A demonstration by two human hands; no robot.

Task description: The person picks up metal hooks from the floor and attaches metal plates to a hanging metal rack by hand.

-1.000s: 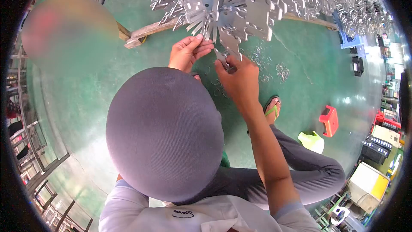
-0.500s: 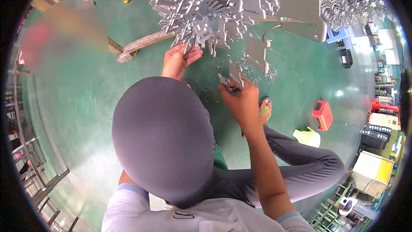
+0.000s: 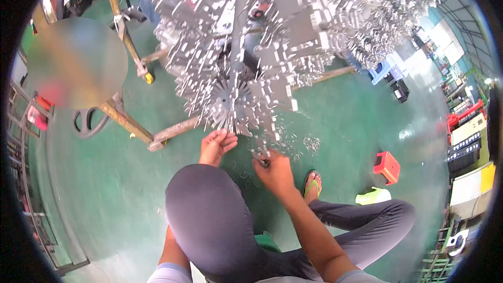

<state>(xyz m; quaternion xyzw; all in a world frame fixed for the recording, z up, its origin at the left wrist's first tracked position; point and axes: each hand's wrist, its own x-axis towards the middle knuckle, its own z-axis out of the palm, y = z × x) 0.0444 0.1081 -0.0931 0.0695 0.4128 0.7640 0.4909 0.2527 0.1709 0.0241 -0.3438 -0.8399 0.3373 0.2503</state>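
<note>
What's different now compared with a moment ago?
The view has tilted up, taking in more of the clustered metal parts. The right hand, drawn back from them half a second ago, appears nearer again, still holding metal pieces. The left hand stays at their lower edge; the red stool stays on the floor.

Hanging parts [image 3: 304,29], above left fingers [image 3: 229,142]: shiny metal
Beam [image 3: 179,130], left of these fingers: matt wood
Floor [image 3: 346,128], below: smooth, glossy
Trousers [image 3: 207,212]: matt cloth

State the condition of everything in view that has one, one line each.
Hanging metal parts: densely clustered
Left hand: at their lower edge, grip unclear
Right hand: closed on metal pieces
Small floor pieces: scattered
Red stool: unoccupied
Green-strapped sandal: worn
</note>
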